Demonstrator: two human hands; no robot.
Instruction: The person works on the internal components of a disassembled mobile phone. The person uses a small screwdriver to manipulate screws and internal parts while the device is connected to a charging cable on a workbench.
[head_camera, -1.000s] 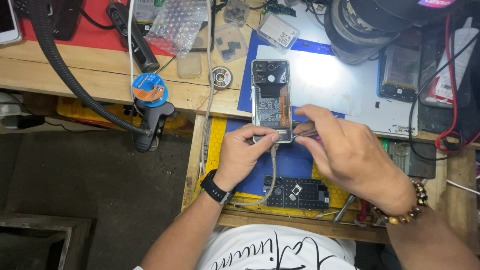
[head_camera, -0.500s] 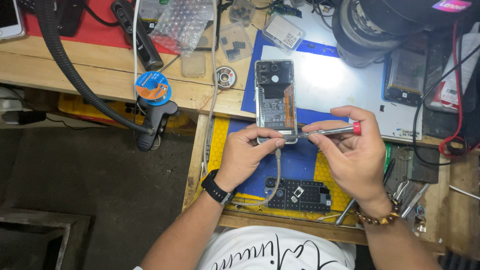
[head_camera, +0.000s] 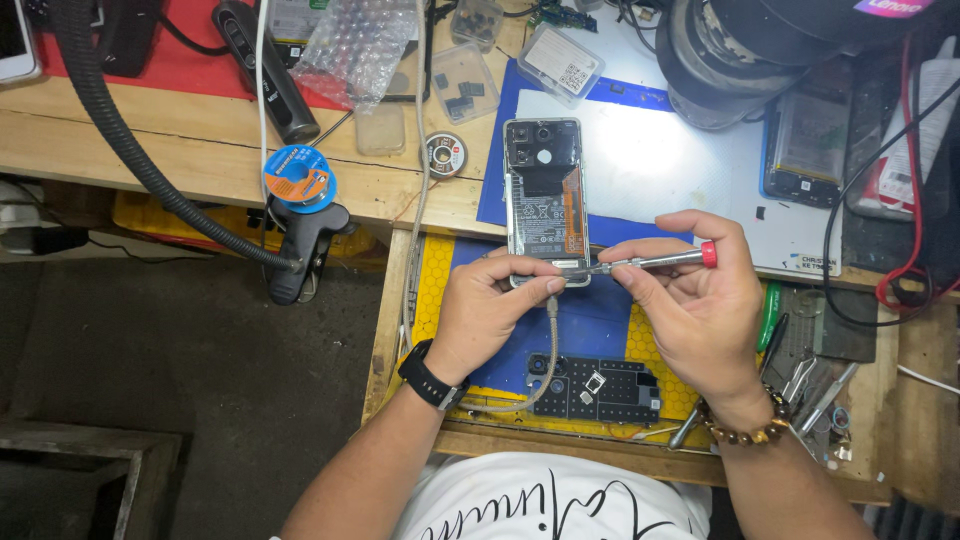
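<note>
Between both hands' fingers (head_camera: 540, 287), the screwdriver (head_camera: 650, 262) tip meets the opened phone (head_camera: 543, 200).

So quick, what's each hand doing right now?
Left hand: closed on the bottom end of the phone.
Right hand: closed on a screwdriver, its tip at the phone's bottom end.

Opened phone (head_camera: 543, 200), back cover off, lying on blue mat (head_camera: 590, 320) on wooden worktop (head_camera: 150, 150). Left hand (head_camera: 490, 310) grips its lower end. Right hand (head_camera: 690, 300) holds red-capped screwdriver (head_camera: 650, 262), tip at phone's bottom edge. Black screw tray (head_camera: 595, 385) nearby below.
</note>
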